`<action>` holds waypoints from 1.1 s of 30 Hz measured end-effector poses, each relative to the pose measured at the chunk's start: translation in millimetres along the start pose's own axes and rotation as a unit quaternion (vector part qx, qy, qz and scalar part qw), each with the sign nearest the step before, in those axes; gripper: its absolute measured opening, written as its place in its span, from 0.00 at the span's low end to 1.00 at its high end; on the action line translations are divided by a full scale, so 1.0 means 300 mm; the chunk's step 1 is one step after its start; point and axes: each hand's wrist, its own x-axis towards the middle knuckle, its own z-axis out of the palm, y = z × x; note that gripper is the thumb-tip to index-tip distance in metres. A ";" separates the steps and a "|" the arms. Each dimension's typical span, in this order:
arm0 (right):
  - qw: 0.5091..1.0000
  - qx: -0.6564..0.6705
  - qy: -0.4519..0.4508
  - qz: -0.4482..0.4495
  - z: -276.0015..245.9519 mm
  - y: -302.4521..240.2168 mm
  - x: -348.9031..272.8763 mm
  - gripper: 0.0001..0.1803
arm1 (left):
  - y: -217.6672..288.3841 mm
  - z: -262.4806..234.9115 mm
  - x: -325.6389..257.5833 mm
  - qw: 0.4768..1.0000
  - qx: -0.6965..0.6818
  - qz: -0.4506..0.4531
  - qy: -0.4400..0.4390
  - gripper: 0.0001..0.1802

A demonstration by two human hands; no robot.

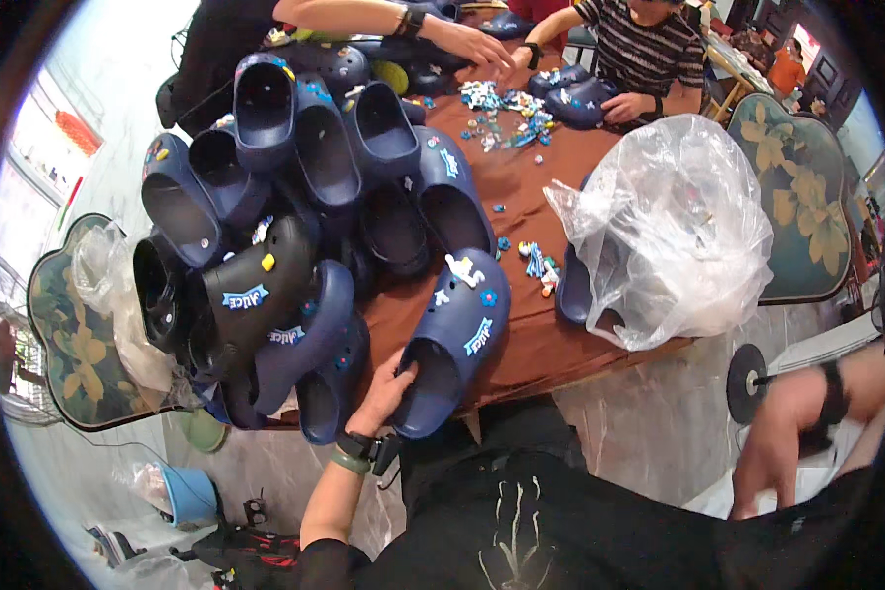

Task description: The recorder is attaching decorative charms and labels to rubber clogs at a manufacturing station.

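Note:
My left hand (pixel 388 398) grips a navy clog (pixel 442 339) by its heel, thumb inside the opening. The clog rests at the table's near edge, toe pointing away, and carries a white figure charm (pixel 464 270), a blue flower charm and a lettered charm. Off to the right, below table height, my right hand (pixel 772 447) hangs down by a white plastic sheet or bag (pixel 718 497); its fingers are smeared by motion. Beyond the held clog lies a small group of blue and white shoe charms (pixel 539 265).
A tall pile of navy and black clogs (pixel 265 206) covers the table's left side. A clear plastic bag (pixel 674 236) lies over clogs at right. Two people work across the brown-covered table (pixel 521 197), near heaped charms (pixel 511 113). Chairs (pixel 792 197) stand at both sides.

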 end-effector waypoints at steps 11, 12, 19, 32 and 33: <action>0.693 -0.427 0.306 0.494 -0.883 -0.437 -0.339 0.33 | 0.133 -0.098 -0.083 0.992 0.088 -0.045 0.073 0.21; 0.653 -0.499 0.363 0.439 -0.907 -0.426 -0.281 0.36 | 0.124 -0.117 -0.114 0.991 0.087 -0.049 0.084 0.21; 0.458 -0.659 0.444 0.399 -1.127 0.050 -0.273 0.69 | -0.097 -0.145 -0.033 0.990 0.137 -0.016 0.042 0.25; 0.535 -0.415 0.663 0.319 -1.339 0.059 -0.255 0.68 | 0.031 -0.092 -0.006 0.996 0.083 0.010 0.024 0.18; 0.529 -0.389 0.679 0.328 -1.301 0.018 -0.212 0.64 | 0.028 -0.100 -0.005 0.993 0.119 0.002 0.019 0.17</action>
